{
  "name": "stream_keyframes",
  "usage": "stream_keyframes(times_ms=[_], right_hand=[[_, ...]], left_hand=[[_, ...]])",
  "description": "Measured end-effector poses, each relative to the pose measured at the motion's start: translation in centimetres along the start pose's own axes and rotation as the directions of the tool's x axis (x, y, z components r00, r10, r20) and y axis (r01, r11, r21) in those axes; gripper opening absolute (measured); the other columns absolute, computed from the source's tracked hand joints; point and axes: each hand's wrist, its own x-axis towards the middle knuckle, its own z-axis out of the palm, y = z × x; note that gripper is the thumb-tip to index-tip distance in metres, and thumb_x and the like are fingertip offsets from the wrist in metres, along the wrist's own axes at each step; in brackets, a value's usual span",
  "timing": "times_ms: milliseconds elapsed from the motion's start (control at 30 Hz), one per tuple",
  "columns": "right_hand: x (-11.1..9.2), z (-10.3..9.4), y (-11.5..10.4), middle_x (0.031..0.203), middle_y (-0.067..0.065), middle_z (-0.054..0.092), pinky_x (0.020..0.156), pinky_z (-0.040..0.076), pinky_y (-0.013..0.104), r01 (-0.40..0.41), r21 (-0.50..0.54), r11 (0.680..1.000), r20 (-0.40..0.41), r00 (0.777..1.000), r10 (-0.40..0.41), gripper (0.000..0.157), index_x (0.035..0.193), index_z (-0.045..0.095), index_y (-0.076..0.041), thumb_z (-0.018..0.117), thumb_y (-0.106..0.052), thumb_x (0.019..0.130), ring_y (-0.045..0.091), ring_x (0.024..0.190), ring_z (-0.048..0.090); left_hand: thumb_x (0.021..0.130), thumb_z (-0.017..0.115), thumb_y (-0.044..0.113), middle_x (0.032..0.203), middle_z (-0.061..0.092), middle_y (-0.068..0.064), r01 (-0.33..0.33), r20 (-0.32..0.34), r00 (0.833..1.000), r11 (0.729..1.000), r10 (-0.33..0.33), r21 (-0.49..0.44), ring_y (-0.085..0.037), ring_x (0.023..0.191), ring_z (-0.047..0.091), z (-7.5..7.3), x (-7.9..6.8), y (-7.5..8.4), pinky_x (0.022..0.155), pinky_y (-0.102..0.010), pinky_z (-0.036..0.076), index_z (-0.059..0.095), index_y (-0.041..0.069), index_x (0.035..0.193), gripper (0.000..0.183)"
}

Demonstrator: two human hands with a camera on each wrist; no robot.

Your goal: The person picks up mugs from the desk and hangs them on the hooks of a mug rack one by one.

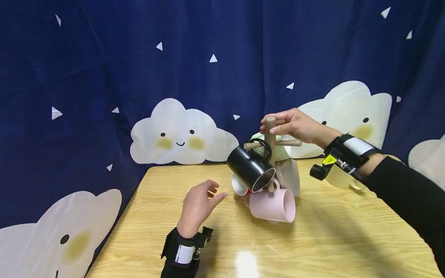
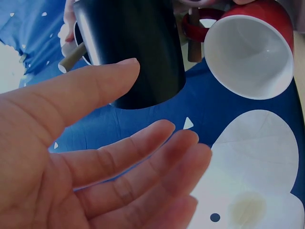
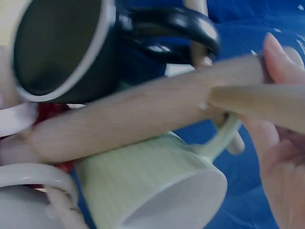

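Observation:
A wooden mug tree stands on the table with mugs hanging from its pegs. My right hand grips the top of its post, thumb in front and fingers behind. High on the left side hangs a black mug, tilted mouth downward. A pink mug hangs low at the front. The light green mug and a greyish mug are on the far and right sides, partly hidden. In the left wrist view, a red mug with white inside hangs beside the black one. My left hand holds nothing, its fingers relaxed, left of the mugs.
A pale yellow mug stands on the wooden table at the right, partly behind my right wrist. A dark blue curtain with white clouds and triangles hangs just behind the table's back edge.

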Motion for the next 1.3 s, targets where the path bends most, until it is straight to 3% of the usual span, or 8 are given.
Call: stream_keyframes(times_ms=[200,333,467,667,900,1000,1100,1300], right_hand=[[-0.8,1.8,-0.8,0.094,-0.004,0.068,0.079,0.049,0.022,-0.012,-0.019,1.0,-0.168,0.986,0.009,0.031,0.11,0.059,-0.001,0.061,-0.002,0.078,0.016,0.096,0.06],[-1.0,3.2,-1.4,0.089,-0.006,0.069,0.075,0.049,0.02,-0.03,-0.028,0.999,-0.318,0.948,0.019,0.031,0.107,0.063,-0.007,0.065,-0.005,0.076,0.013,0.092,0.06],[-1.3,4.8,-1.8,0.084,-0.01,0.068,0.069,0.049,0.017,-0.103,-0.163,0.981,-0.488,0.873,0.011,0.036,0.109,0.063,-0.004,0.069,-0.012,0.073,0.009,0.085,0.061],[-1.4,6.3,-1.8,0.082,-0.003,0.07,0.056,0.042,0.014,-0.233,-0.42,0.877,-0.682,0.719,-0.135,0.035,0.101,0.068,-0.009,0.073,-0.024,0.07,0.001,0.067,0.056],[-1.6,7.5,-1.2,0.081,0.011,0.07,0.057,0.042,0.011,-0.198,-0.574,0.795,-0.691,0.637,-0.341,0.029,0.094,0.07,-0.009,0.072,-0.026,0.071,0.0,0.065,0.059],[-1.6,7.5,-1.0,0.076,0.011,0.07,0.054,0.041,0.011,-0.165,-0.612,0.774,-0.663,0.641,-0.388,0.027,0.093,0.07,-0.008,0.072,-0.025,0.071,0.004,0.062,0.059],[-1.4,7.1,-1.3,0.076,0.01,0.07,0.055,0.042,0.014,-0.162,-0.625,0.763,-0.636,0.672,-0.379,0.027,0.093,0.069,-0.008,0.071,-0.025,0.072,0.007,0.062,0.06],[-1.6,6.6,-1.6,0.085,0.01,0.07,0.065,0.045,0.023,-0.243,-0.56,0.792,-0.642,0.732,-0.229,0.037,0.1,0.067,-0.01,0.074,-0.029,0.068,0.009,0.074,0.062]], left_hand=[[0.074,0.066,0.038,0.083,0.067,-0.006,0.009,-0.013,1.0,1.0,-0.01,-0.002,-0.016,0.073,0.06,-0.3,0.0,0.2,0.062,-0.034,0.049,0.064,0.008,0.095,0.036],[0.075,0.066,0.038,0.083,0.067,-0.006,0.004,-0.012,1.0,1.0,-0.004,-0.006,-0.015,0.072,0.06,-0.4,0.0,0.5,0.063,-0.034,0.049,0.064,0.008,0.094,0.036],[0.075,0.066,0.037,0.083,0.067,-0.007,0.005,0.0,1.0,1.0,-0.005,-0.009,-0.016,0.072,0.06,-0.4,-0.1,0.6,0.063,-0.034,0.049,0.064,0.008,0.094,0.035],[0.075,0.066,0.036,0.083,0.067,-0.008,-0.008,0.001,1.0,1.0,0.008,-0.016,-0.019,0.073,0.061,-0.4,-0.2,0.7,0.063,-0.034,0.049,0.064,0.007,0.094,0.034],[0.075,0.066,0.037,0.082,0.067,-0.006,-0.011,-0.005,1.0,1.0,0.011,-0.013,-0.015,0.071,0.06,-0.2,-0.4,0.9,0.062,-0.033,0.049,0.064,0.008,0.092,0.034],[0.075,0.066,0.036,0.083,0.067,-0.007,-0.012,-0.004,1.0,1.0,0.012,-0.022,-0.016,0.072,0.061,-0.2,-0.4,1.0,0.062,-0.034,0.049,0.064,0.007,0.093,0.035],[0.075,0.066,0.036,0.083,0.068,-0.008,-0.016,-0.003,1.0,1.0,0.015,-0.023,-0.017,0.072,0.061,-0.3,-0.3,1.0,0.062,-0.034,0.049,0.064,0.008,0.093,0.034],[0.076,0.065,0.037,0.081,0.067,-0.005,-0.019,0.017,1.0,1.0,0.019,-0.017,-0.017,0.072,0.06,-0.2,-0.6,0.9,0.061,-0.034,0.048,0.064,0.009,0.092,0.033]])
